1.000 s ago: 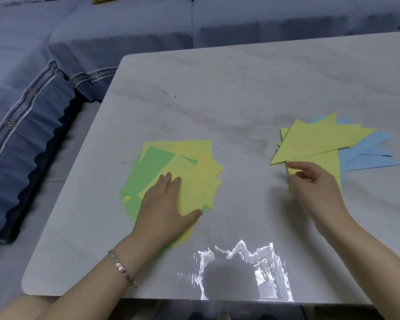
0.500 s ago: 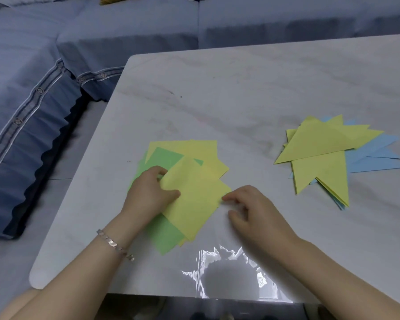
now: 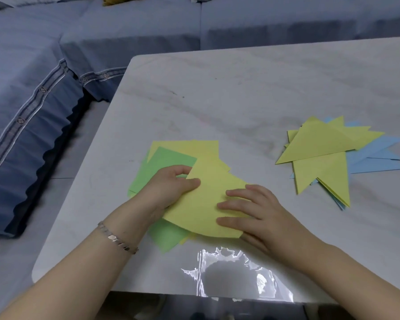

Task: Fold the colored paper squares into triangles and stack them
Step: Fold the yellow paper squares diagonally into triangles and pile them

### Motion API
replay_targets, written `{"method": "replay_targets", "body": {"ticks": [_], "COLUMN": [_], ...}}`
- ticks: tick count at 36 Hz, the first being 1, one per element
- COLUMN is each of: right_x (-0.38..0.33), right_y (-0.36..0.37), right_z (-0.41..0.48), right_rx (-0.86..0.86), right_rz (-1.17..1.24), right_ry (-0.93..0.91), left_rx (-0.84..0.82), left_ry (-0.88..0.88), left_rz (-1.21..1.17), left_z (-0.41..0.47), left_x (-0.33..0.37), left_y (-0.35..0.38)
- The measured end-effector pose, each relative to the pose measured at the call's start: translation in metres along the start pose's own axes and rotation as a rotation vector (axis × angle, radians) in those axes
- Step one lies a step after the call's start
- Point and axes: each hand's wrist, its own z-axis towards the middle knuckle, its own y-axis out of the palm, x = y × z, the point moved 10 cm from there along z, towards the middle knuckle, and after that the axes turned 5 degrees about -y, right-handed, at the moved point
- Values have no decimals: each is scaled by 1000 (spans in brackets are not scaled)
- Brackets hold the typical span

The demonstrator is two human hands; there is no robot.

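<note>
Yellow sheet (image 3: 208, 202) pinched by left hand (image 3: 169, 190), flat right hand (image 3: 259, 215) hiding its corner.

A pale marbled table (image 3: 240, 88) with rounded corners fills most of the view, with a bright patch of glare (image 3: 236, 271) near its front edge (light mirrored in the glossy top). Behind and to the left runs a blue corner sofa (image 3: 125, 26) with a pleated skirt and patterned trim. Grey floor (image 3: 79, 153) shows between them.

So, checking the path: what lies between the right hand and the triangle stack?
Only bare marble tabletop, in the head view, separates the right hand, pressing the yellow paper square, from the triangle stack.
</note>
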Motion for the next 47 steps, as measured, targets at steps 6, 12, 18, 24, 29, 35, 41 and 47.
{"method": "replay_targets", "body": {"ticks": [6,12,18,24,29,35,41,47], "right_x": [34,78,83,83,82,78,72,68], "right_y": [-15,-26,-19,-17,-21,-26,-30,-30], "right_z": [-10,-28,-36,-43,-43,-41,-37,-35], "right_rx": [169,411,498,631,641,631,605,573], "right_rz": [363,593,717,878,859,830,786,778], "right_ry": [305,691,783,853,862,834,780,739], "left_rx": [16,-231,-101,106,156,173,212,181], "left_ry": [329,300,385,464,506,503,518,516], "left_rz": [291,220,219,130,92,24,-11,-31], "left_z": [-12,-33,-37,-38,-42,-47,-53,-55], "left_x": [38,35,36,34,35,33,34,33], "left_y": [27,66,66,50,46,45,41,44]}}
